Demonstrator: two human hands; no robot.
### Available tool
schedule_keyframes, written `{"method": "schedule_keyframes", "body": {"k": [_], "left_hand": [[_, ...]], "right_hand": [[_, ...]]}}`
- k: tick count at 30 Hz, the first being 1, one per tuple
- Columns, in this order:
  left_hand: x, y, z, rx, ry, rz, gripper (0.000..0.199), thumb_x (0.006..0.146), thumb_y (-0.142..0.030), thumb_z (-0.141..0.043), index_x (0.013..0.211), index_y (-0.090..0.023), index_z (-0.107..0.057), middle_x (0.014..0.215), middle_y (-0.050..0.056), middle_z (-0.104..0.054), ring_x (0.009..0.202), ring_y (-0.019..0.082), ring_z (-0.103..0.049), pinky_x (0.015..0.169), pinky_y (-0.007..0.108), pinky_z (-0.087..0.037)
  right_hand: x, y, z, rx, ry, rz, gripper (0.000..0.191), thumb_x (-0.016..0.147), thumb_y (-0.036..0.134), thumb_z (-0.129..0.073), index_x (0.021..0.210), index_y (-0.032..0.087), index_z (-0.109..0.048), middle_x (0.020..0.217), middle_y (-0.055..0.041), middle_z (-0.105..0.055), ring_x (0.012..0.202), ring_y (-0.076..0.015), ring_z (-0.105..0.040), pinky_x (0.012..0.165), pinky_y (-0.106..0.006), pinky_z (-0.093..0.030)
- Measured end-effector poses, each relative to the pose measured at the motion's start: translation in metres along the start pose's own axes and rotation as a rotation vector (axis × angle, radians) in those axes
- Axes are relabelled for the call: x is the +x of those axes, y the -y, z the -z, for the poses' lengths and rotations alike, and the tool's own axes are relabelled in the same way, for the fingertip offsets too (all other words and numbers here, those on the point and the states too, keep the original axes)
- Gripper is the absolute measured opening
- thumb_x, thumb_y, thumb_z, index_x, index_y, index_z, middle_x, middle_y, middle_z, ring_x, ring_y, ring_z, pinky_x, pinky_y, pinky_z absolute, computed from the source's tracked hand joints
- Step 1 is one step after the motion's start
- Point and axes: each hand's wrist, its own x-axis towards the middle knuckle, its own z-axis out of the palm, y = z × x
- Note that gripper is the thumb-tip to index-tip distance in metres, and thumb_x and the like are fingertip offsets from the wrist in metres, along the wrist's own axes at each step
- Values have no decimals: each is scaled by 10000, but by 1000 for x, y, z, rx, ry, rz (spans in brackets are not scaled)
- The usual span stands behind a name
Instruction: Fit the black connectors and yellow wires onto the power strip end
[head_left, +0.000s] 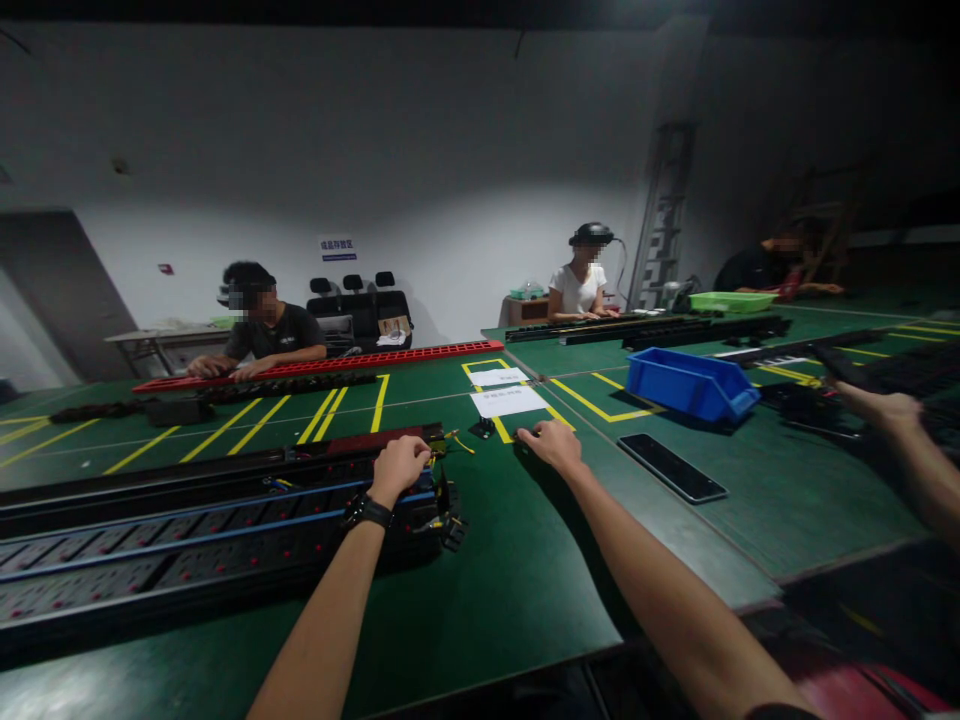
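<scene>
My left hand [401, 467], with a black watch on the wrist, rests at the near end of a long black slotted assembly [247, 525]. Its fingers are bent together close to loose yellow wires [463, 445]; what they pinch is hidden. Blue strips run along the assembly, and red dots mark its dark segments. Farther right, my right hand [553, 443] is low over the green table, fingers curled together around something small and dark that I cannot make out. Just left of it lies a small black part [484, 428].
White paper sheets [510, 401] lie beyond my hands. A phone [671, 467] and a blue bin [690, 385] are to the right. A co-worker's hand [885, 410] reaches in at far right. People sit behind a red slotted rail [405, 357] and black strips.
</scene>
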Motion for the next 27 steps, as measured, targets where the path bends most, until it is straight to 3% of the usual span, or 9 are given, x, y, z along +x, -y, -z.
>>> {"method": "schedule_keyframes", "body": {"k": [4,6,10,14,19,24,27], "left_hand": [[0,3,-1,-16,-27,-11,215,884,-324,-589,998,-258,-759,1065,76,-771,1005,240,-702,850,300,-506],[-2,4,0,-27,-39,-19,187,867,-295,-589,959,-242,-743,1012,68,-774,979,232,-702,840,288,-501],[-4,3,1,-31,-71,-23,123,846,-271,-584,902,-220,-681,920,63,-755,899,226,-691,781,281,-494],[-2,4,0,-31,-121,-25,123,883,-253,-538,906,-200,-646,957,82,-727,893,217,-683,782,281,-488],[0,6,-4,-79,-151,-32,265,978,-304,-425,877,-202,-647,941,91,-731,885,209,-689,791,274,-479],[-1,7,-5,-153,-142,-34,304,1002,-390,-408,936,-216,-649,877,76,-748,844,204,-704,756,262,-472],[-3,6,-3,-157,-140,-39,247,979,-358,-448,942,-221,-650,879,69,-752,845,200,-706,752,259,-470]], "right_hand": [[-5,13,2,14,-150,60,411,921,503,-589,1029,142,-752,1080,-187,-667,957,-267,-595,767,-336,-425],[-10,27,2,88,-154,156,352,947,455,-568,1045,165,-741,1089,-163,-673,933,-249,-602,783,-329,-438],[-33,68,-3,319,83,466,311,987,410,-513,1039,200,-736,1010,-92,-711,889,-212,-631,826,-313,-461],[-62,103,-9,506,341,742,345,1009,413,-487,1199,220,-700,1141,-78,-725,1016,-218,-648,912,-324,-463],[-71,109,-9,507,353,717,295,954,415,-574,1111,210,-716,978,-44,-733,856,-192,-647,777,-285,-461],[-51,94,-10,479,328,619,268,831,192,-591,1058,178,-733,750,8,-679,666,-142,-588,627,-233,-400],[-33,78,-7,467,280,555,246,790,156,-583,960,171,-761,743,-6,-696,669,-151,-604,619,-235,-404]]}}
